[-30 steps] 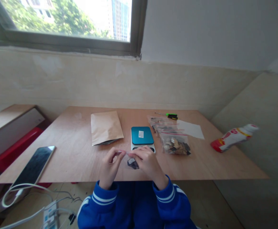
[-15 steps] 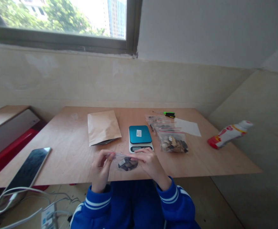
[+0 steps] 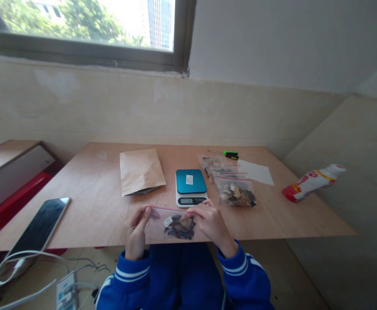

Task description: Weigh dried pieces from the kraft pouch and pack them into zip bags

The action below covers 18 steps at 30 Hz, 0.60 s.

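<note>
My left hand (image 3: 137,230) and my right hand (image 3: 209,223) pinch the top corners of a clear zip bag (image 3: 172,224) with a red-lined seal, holding it stretched just above the plywood table's front edge. Dark and tan dried pieces (image 3: 180,227) and a small white label lie inside it. Beyond my right hand stands a digital kitchen scale (image 3: 191,187) with a teal top. To its right lie several filled zip bags (image 3: 235,193). A kraft paper envelope (image 3: 140,171) rests left of the scale.
The plywood table (image 3: 88,193) also holds a smartphone (image 3: 38,226), a green-handled screwdriver (image 3: 230,155), a white paper sheet (image 3: 256,172) and a red-and-white bottle (image 3: 313,183) lying at the right. Below the left edge are a power strip (image 3: 64,292) and white cables.
My hands have moved apart, and the bag now hangs stretched wide rather than pinched narrow. Its contents have spread out and show more fully.
</note>
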Tool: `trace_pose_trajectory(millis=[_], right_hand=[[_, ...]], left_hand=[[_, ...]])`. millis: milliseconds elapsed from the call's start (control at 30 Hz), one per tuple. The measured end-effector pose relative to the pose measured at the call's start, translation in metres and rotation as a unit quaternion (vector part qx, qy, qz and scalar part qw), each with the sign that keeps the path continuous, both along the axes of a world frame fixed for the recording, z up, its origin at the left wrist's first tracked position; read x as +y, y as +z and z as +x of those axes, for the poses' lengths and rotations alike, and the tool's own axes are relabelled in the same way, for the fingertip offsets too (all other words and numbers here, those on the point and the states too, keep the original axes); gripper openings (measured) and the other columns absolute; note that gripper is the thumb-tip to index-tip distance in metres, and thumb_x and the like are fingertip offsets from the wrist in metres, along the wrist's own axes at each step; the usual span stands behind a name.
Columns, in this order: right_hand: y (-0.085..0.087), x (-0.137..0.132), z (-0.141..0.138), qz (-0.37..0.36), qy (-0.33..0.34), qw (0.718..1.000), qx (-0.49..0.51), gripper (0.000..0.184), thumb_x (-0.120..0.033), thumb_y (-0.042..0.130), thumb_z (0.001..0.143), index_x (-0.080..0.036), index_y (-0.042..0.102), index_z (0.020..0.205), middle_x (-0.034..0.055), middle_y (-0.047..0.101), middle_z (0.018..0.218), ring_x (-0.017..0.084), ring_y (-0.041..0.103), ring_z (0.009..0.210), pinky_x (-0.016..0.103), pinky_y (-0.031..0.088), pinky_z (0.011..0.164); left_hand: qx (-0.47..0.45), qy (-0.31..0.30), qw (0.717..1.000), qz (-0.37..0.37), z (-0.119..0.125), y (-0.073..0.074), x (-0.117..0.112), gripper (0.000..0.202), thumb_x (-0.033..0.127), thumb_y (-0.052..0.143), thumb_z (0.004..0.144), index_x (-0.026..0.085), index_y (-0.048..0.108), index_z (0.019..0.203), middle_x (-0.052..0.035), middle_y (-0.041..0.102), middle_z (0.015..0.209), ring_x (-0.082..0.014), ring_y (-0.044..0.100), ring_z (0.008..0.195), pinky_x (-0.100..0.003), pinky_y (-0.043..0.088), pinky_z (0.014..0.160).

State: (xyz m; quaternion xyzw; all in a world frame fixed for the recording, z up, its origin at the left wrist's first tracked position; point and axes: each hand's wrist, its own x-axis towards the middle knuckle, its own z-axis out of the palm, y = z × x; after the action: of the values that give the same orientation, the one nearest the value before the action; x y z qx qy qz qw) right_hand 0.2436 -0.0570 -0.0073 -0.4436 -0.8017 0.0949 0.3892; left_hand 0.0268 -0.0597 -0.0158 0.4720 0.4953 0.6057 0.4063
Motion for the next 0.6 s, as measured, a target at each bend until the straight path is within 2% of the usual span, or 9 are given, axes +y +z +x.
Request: trace_pose_trajectory(millis=[133,233,367,433,500,567,600], right_hand=[[0.001,-0.002,0.003,-0.021,0.002,1.000,0.023,0.017,-0.027,0.059,0.090,-0.022,0.073,0.083,0.0031,0.074,0.078,0.016,0.067,0.073,0.029,0.046,0.068],[0.001,-0.007,0.005,-0.047,0.005,0.998,0.038,0.025,-0.024,0.053,0.093,-0.022,0.072,0.076,0.0021,0.073,0.073,0.017,0.065,0.069,0.031,0.048,0.068],[-0.001,-0.013,0.003,-0.076,-0.045,0.988,0.125,0.020,-0.031,0.056,0.091,-0.022,0.071,0.080,0.0045,0.074,0.077,0.020,0.065,0.072,0.034,0.050,0.071],[-0.001,-0.013,0.000,-0.137,-0.048,0.968,0.207,0.021,-0.036,0.056,0.090,-0.021,0.069,0.088,0.0067,0.074,0.087,0.021,0.067,0.082,0.034,0.052,0.076],[0.001,-0.013,-0.001,-0.195,-0.053,0.933,0.299,0.024,-0.041,0.053,0.090,-0.019,0.064,0.091,0.0069,0.073,0.089,0.021,0.068,0.083,0.032,0.054,0.074],[0.004,-0.010,0.003,-0.219,-0.072,0.897,0.378,0.025,-0.045,0.054,0.088,-0.020,0.058,0.089,0.0052,0.072,0.083,0.020,0.068,0.075,0.030,0.055,0.067],[0.006,-0.009,0.010,-0.220,-0.086,0.883,0.406,0.026,-0.046,0.056,0.086,-0.021,0.056,0.087,0.0041,0.072,0.078,0.019,0.068,0.070,0.029,0.054,0.064]], left_hand=[[-0.056,0.040,0.998,-0.006,-0.006,-0.003,0.002,0.029,0.044,0.062,0.081,0.017,0.062,0.070,0.0002,0.064,0.062,-0.0141,0.059,0.060,-0.025,0.047,0.061],[-0.099,0.052,0.992,-0.049,-0.009,-0.007,0.002,0.029,0.045,0.069,0.073,0.016,0.064,0.071,0.0006,0.065,0.061,-0.0137,0.060,0.058,-0.023,0.047,0.056],[-0.152,0.059,0.983,-0.087,0.000,-0.010,-0.001,0.035,0.051,0.071,0.067,0.017,0.064,0.071,0.0000,0.066,0.062,-0.0145,0.061,0.056,-0.024,0.049,0.054],[-0.131,0.026,0.986,-0.102,0.008,-0.009,-0.005,0.039,0.055,0.067,0.070,0.016,0.066,0.077,-0.0029,0.070,0.068,-0.0171,0.065,0.062,-0.026,0.051,0.056],[-0.079,-0.050,0.989,-0.114,0.010,-0.008,-0.006,0.048,0.061,0.057,0.077,0.016,0.068,0.089,-0.0088,0.073,0.086,-0.0214,0.069,0.076,-0.030,0.054,0.065],[-0.009,-0.112,0.989,-0.101,0.000,-0.008,-0.002,0.059,0.065,0.042,0.083,0.015,0.067,0.104,-0.0143,0.069,0.110,-0.0259,0.066,0.099,-0.039,0.054,0.082],[0.035,-0.105,0.990,-0.083,-0.011,-0.010,0.002,0.063,0.066,0.036,0.085,0.015,0.065,0.109,-0.0157,0.065,0.120,-0.0275,0.061,0.110,-0.042,0.050,0.092]])
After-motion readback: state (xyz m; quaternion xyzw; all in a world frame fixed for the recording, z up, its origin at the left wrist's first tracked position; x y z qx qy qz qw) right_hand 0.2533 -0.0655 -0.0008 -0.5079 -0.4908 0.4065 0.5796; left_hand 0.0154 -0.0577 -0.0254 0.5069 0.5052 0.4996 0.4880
